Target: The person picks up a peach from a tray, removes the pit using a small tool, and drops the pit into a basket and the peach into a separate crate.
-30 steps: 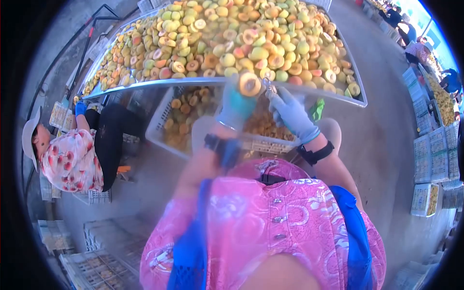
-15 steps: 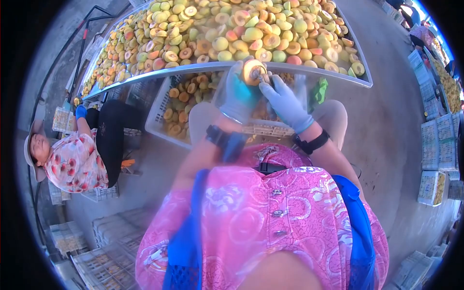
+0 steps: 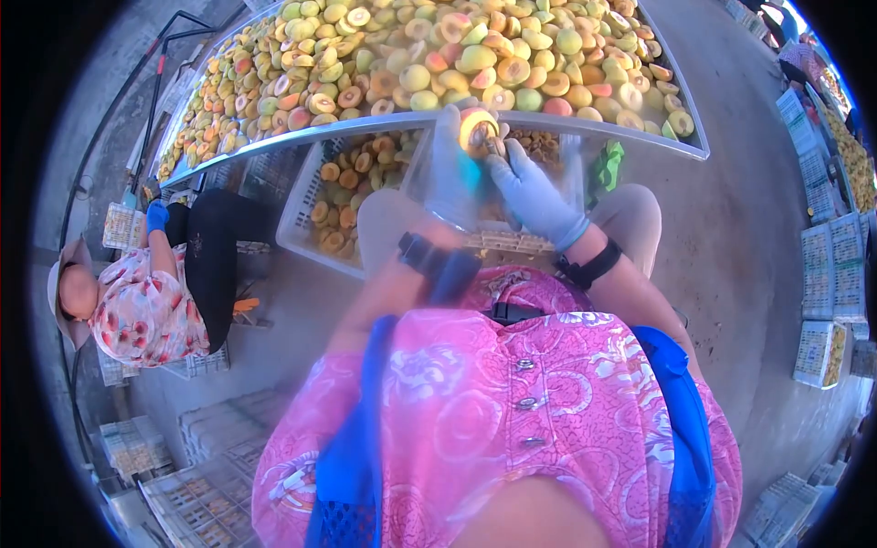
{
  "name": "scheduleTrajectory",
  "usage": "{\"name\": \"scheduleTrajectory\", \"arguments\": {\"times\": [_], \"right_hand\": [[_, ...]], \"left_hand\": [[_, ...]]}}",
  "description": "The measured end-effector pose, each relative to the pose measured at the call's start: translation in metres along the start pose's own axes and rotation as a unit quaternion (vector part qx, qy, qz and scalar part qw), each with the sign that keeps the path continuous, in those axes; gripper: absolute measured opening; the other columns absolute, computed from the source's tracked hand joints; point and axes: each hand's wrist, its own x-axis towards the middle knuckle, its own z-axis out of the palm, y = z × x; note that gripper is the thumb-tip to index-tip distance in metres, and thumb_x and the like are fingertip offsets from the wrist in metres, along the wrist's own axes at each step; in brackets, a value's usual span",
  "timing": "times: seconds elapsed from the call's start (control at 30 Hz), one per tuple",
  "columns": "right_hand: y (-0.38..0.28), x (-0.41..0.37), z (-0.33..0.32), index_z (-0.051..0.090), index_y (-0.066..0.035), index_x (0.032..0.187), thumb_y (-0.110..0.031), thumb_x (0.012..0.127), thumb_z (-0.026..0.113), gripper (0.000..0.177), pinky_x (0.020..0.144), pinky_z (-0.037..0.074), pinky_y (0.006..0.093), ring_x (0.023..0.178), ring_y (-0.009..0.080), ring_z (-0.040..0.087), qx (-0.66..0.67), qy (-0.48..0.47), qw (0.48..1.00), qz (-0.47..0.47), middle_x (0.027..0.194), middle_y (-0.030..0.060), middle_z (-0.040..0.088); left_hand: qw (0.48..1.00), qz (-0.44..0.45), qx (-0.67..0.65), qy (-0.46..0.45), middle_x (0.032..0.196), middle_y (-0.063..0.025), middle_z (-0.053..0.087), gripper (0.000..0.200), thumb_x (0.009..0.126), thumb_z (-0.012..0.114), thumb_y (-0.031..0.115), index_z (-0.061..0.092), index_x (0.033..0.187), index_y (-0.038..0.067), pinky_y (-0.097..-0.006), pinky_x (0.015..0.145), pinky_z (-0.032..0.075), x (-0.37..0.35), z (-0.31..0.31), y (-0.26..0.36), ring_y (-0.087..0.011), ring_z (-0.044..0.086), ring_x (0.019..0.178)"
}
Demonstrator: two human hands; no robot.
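Note:
My left hand (image 3: pixel 449 173), in a pale glove with a teal patch, is closed around a halved peach (image 3: pixel 477 132). Its cut face is turned toward my right hand. My gloved right hand (image 3: pixel 534 192) has its thumb and fingers pinched on a small metal tool (image 3: pixel 495 146), which touches the cut face; most of the tool is hidden by the fingers. Both hands are at the near rim of a metal-edged table (image 3: pixel 301 137) heaped with whole and halved peaches (image 3: pixel 475 59).
Below the table, a white crate (image 3: pixel 297 215) holds peach halves; beside it another crate (image 3: pixel 507 239) contains small brown pieces. A green scrap (image 3: pixel 609 167) hangs at right. A seated co-worker (image 3: pixel 151 306) is at left. Stacked crates (image 3: pixel 831 265) line the right side.
The peach half has tilted slightly within my left hand, and my right hand has shifted a little down and left against it. The co-worker's head has tipped downward.

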Motion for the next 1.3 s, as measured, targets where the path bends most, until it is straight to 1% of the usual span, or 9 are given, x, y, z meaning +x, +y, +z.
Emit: {"name": "scheduleTrajectory", "arguments": {"times": [0.2,0.37,0.43,0.53,0.63,0.8,0.9,1.1,1.3], "right_hand": [[0.014,0.005,0.010,0.041,0.003,0.132,-0.030,0.100,0.050,0.047,0.081,0.049,0.0414,0.096,0.0372,0.063,-0.001,0.049,0.994,-0.102,0.104,0.0266,0.061],[0.003,-0.001,0.011,0.047,0.002,0.126,-0.031,0.101,0.049,0.041,0.078,0.049,0.0368,0.089,0.0253,0.061,0.086,0.032,0.994,-0.062,0.098,0.0150,0.062],[-0.002,-0.003,0.008,0.050,-0.002,0.118,-0.029,0.102,0.048,0.032,0.064,0.047,0.0295,0.073,0.0140,0.054,0.173,-0.023,0.985,0.017,0.086,0.0055,0.056],[-0.020,-0.011,0.003,0.051,-0.006,0.113,-0.028,0.102,0.048,0.025,0.052,0.039,0.0233,0.061,0.0067,0.046,0.222,-0.065,0.971,0.065,0.077,-0.0004,0.050],[-0.013,-0.012,0.006,0.050,-0.007,0.115,-0.028,0.101,0.048,0.025,0.047,0.036,0.0226,0.055,0.0057,0.043,0.237,-0.066,0.968,0.054,0.073,-0.0019,0.048],[-0.011,-0.012,0.003,0.049,-0.008,0.116,-0.028,0.101,0.048,0.025,0.047,0.036,0.0219,0.054,0.0050,0.041,0.281,-0.088,0.950,0.102,0.070,-0.0038,0.046],[-0.017,-0.014,-0.001,0.049,-0.009,0.116,-0.028,0.101,0.049,0.024,0.045,0.033,0.0215,0.052,0.0045,0.040,0.277,-0.110,0.949,0.106,0.068,-0.0048,0.044],[-0.009,-0.015,0.005,0.049,-0.011,0.115,-0.030,0.100,0.050,0.024,0.042,0.030,0.0215,0.047,0.0047,0.037,0.279,-0.088,0.948,0.125,0.065,-0.0063,0.042],[0.013,-0.007,0.013,0.052,-0.008,0.111,-0.032,0.100,0.051,0.026,0.045,0.033,0.0221,0.051,0.0047,0.039,0.287,-0.095,0.947,0.109,0.068,-0.0054,0.045]], "left_hand": [[0.989,-0.137,-0.061,0.015,0.097,-0.0120,0.064,0.046,0.096,0.048,0.050,0.059,0.105,0.006,-0.0416,0.080,0.054,-0.002,0.005,0.016,-0.0285,0.063,0.087],[0.996,-0.046,0.062,0.054,0.096,-0.0135,0.064,0.049,0.096,0.048,0.052,0.060,0.103,0.005,-0.0412,0.075,0.055,-0.004,0.011,0.010,-0.0299,0.064,0.085],[0.984,0.029,0.160,0.066,0.095,-0.0139,0.065,0.050,0.096,0.047,0.052,0.060,0.103,0.004,-0.0404,0.074,0.056,-0.002,0.009,0.009,-0.0306,0.065,0.086],[0.995,-0.083,0.048,0.036,0.092,-0.0128,0.065,0.050,0.097,0.046,0.051,0.060,0.101,0.003,-0.0364,0.070,0.055,0.003,0.002,0.013,-0.0287,0.065,0.083],[0.991,-0.132,-0.029,0.017,0.090,-0.0117,0.065,0.049,0.098,0.046,0.050,0.061,0.101,0.003,-0.0339,0.067,0.055,-0.001,0.004,0.014,-0.0264,0.065,0.080],[0.981,0.019,0.191,0.035,0.091,-0.0134,0.065,0.049,0.098,0.047,0.049,0.061,0.101,0.002,-0.0366,0.068,0.056,-0.005,0.003,0.009,-0.0276,0.066,0.078],[0.989,-0.135,0.063,0.023,0.091,-0.0139,0.066,0.050,0.097,0.048,0.049,0.061,0.100,0.001,-0.0364,0.067,0.056,-0.001,0.003,0.023,-0.0270,0.066,0.077],[0.977,-0.016,0.212,0.026,0.090,-0.0147,0.066,0.054,0.094,0.052,0.053,0.061,0.101,0.000,-0.0391,0.068,0.057,-0.006,-0.006,0.008,-0.0291,0.066,0.078],[0.986,-0.122,0.107,0.039,0.092,-0.0127,0.066,0.053,0.097,0.048,0.052,0.061,0.103,0.001,-0.0324,0.063,0.054,-0.009,-0.002,0.017,-0.0243,0.066,0.079]]}}
